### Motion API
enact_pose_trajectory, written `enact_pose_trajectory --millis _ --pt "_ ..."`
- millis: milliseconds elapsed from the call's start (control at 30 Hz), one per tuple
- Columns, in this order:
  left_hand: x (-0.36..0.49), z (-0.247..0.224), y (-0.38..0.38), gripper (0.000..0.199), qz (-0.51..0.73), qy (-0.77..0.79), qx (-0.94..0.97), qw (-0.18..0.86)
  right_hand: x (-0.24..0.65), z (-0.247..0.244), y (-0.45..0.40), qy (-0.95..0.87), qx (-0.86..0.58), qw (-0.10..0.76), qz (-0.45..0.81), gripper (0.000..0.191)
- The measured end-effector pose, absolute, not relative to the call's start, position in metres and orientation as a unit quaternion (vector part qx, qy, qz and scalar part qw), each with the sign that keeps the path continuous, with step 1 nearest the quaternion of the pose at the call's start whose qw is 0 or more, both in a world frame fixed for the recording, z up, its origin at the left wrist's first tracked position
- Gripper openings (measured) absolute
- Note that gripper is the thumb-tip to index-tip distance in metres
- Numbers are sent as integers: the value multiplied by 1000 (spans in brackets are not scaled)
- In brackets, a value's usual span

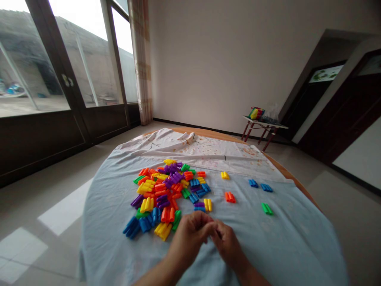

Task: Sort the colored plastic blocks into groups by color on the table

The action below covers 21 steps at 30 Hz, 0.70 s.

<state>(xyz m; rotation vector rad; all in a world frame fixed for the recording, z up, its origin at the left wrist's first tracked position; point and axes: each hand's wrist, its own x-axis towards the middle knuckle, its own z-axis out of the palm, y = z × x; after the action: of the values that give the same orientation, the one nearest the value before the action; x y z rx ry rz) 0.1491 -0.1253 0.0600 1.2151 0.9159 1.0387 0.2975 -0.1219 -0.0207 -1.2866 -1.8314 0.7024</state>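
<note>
My left hand [192, 234] and my right hand [224, 240] meet over the near part of the cloth-covered table, fingers curled and fingertips touching. Whatever they pinch, if anything, is hidden behind the fingers. Left of them lies a heap of ridged plastic pieces [162, 188] in orange, yellow, purple, blue and green. A green piece [176, 219] and a yellow piece [163, 230] are closest to my left hand. Just beyond both hands sits another yellow piece [207, 205]. Apart from the heap, to the right, are an orange piece [230, 197], a green piece [267, 209] and two blue ones [266, 187].
A pale blue cloth [113, 198] and a crumpled white patterned cloth [214, 149] cover the round table [293, 174]. Against the far wall, a small side table [264, 122] holds a colourful bag [256, 113]. Glass doors [74, 79] stand at the left.
</note>
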Motion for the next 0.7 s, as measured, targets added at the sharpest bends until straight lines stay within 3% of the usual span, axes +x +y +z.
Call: enact_pose_trajectory --millis 100,167,300,533,700 --pt "99 54 -92 38 444 504 597 439 294 -12 -122 -729 -495 367 298 38" --pt "59 49 -65 41 457 582 614 274 293 -11 -122 -733 -494 363 295 35" --pt "-14 35 -16 46 447 664 579 156 292 -13 -122 -736 -493 367 283 35" --pt "-48 5 18 46 375 722 559 161 291 -16 -121 -742 -482 379 270 34" --pt "-40 13 35 35 366 754 507 203 291 -18 -120 -741 -474 393 270 33"
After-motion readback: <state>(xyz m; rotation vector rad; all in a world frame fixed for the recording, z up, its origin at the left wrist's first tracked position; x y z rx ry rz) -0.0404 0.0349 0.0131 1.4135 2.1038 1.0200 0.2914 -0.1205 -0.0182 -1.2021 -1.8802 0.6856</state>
